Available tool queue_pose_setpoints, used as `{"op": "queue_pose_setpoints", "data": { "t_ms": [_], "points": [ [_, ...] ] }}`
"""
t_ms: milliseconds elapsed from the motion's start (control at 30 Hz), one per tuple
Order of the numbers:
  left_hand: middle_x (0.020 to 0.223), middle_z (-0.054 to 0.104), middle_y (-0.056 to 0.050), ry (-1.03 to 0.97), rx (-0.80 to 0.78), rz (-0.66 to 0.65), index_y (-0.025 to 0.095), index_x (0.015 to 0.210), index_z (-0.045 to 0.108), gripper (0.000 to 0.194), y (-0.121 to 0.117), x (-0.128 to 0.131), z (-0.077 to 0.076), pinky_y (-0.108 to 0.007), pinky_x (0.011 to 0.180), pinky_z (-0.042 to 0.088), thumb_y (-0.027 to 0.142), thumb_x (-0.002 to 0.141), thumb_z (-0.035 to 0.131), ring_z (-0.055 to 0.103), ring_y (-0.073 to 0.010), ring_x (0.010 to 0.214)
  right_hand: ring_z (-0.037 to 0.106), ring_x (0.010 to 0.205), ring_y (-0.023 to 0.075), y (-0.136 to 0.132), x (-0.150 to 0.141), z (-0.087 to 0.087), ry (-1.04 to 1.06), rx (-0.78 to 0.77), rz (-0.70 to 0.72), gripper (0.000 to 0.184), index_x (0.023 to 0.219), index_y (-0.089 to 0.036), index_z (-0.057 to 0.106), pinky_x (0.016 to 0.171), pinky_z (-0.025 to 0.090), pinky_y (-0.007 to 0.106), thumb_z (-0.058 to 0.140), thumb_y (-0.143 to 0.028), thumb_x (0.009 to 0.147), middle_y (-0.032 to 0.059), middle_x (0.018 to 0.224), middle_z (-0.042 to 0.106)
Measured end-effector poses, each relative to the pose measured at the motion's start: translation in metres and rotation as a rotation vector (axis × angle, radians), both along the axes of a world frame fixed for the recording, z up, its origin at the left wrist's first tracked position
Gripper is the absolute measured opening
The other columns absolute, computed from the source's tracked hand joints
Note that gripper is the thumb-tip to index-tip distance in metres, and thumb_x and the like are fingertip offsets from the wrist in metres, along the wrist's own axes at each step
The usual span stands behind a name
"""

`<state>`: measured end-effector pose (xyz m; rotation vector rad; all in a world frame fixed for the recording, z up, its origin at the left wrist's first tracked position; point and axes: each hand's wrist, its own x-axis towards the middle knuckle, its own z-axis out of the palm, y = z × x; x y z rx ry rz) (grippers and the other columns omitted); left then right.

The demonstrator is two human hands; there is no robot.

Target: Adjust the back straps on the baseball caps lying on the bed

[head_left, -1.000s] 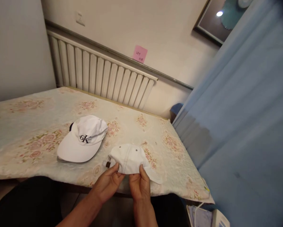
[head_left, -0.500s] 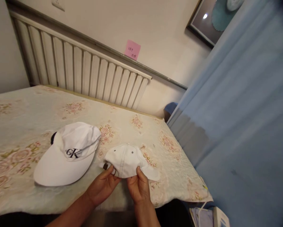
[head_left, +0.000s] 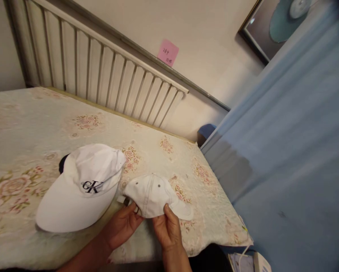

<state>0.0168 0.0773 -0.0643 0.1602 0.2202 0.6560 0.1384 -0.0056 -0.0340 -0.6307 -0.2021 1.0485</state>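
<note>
A small plain white cap (head_left: 155, 194) lies near the front edge of the table, its brim pointing right. My left hand (head_left: 121, 226) pinches its rear edge by the dark strap buckle. My right hand (head_left: 167, 229) grips the near rim of the same cap with thumb on top. A larger white cap with a black "CK" logo (head_left: 79, 189) rests on the table just to the left, brim toward me, touching neither hand.
A floral cloth covers the table (head_left: 30, 124). A white radiator (head_left: 101, 79) runs along the back wall under a pink sticky note (head_left: 167, 53). A blue curtain (head_left: 294, 151) hangs close on the right. Papers (head_left: 243, 262) lie below the table's right corner.
The view has shifted, so both caps sit a little differently in the picture. Both hands keep the same hold on the small cap, which has barely moved.
</note>
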Motion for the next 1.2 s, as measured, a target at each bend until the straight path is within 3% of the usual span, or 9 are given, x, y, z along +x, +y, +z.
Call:
{"op": "queue_pose_setpoints", "data": {
  "t_ms": [200, 400, 733, 1000, 1200],
  "points": [
    [0.106, 0.071, -0.006, -0.014, -0.047, -0.019, 0.023, 0.129, 0.048, 0.046, 0.002, -0.001, 0.000, -0.036, 0.096, 0.050, 0.005, 0.087, 0.051, 0.065, -0.0196, 0.103, 0.059, 0.114, 0.0193, 0.002, 0.001, 0.001, -0.007, -0.009, 0.017, 0.052, 0.124, -0.018, 0.055, 0.107, 0.038, 0.042, 0.069, -0.014, 0.075, 0.0071, 0.121, 0.065],
    [0.109, 0.071, -0.005, -0.011, 0.005, -0.010, 0.026, 0.129, 0.049, 0.047, -0.001, -0.003, 0.000, -0.036, 0.097, 0.048, 0.006, 0.087, 0.051, 0.064, -0.0190, 0.105, 0.061, 0.112, 0.0195, -0.001, 0.003, -0.004, 0.004, -0.054, 0.015, 0.050, 0.122, -0.016, 0.056, 0.106, 0.039, 0.041, 0.069, -0.014, 0.074, 0.0078, 0.118, 0.067],
    [0.105, 0.071, -0.006, -0.021, -0.053, 0.008, 0.020, 0.111, 0.062, 0.031, 0.008, -0.003, -0.004, -0.035, 0.094, 0.051, 0.004, 0.087, 0.050, 0.066, -0.0179, 0.098, 0.056, 0.118, 0.0202, 0.004, -0.010, 0.003, -0.035, -0.067, -0.039, 0.052, 0.124, -0.018, 0.055, 0.106, 0.038, 0.043, 0.069, -0.014, 0.073, 0.0089, 0.123, 0.064],
    [0.095, 0.073, -0.007, 0.013, 0.091, -0.015, 0.017, 0.100, 0.066, 0.021, 0.004, -0.008, 0.000, -0.034, 0.089, 0.053, 0.010, 0.088, 0.051, 0.068, -0.0192, 0.092, 0.056, 0.119, 0.0212, 0.005, -0.035, 0.001, -0.086, -0.009, 0.031, 0.054, 0.129, -0.021, 0.050, 0.108, 0.036, 0.046, 0.067, -0.021, 0.078, 0.0073, 0.124, 0.063],
    [0.099, 0.073, -0.008, 0.002, 0.083, 0.008, 0.016, 0.104, 0.065, 0.021, 0.004, -0.010, 0.005, -0.034, 0.094, 0.050, 0.011, 0.086, 0.055, 0.066, -0.0194, 0.098, 0.057, 0.117, 0.0196, 0.003, -0.026, 0.002, 0.012, -0.025, -0.015, 0.044, 0.119, -0.020, 0.058, 0.108, 0.037, 0.043, 0.069, -0.018, 0.076, 0.0060, 0.119, 0.066]
  ]
}}
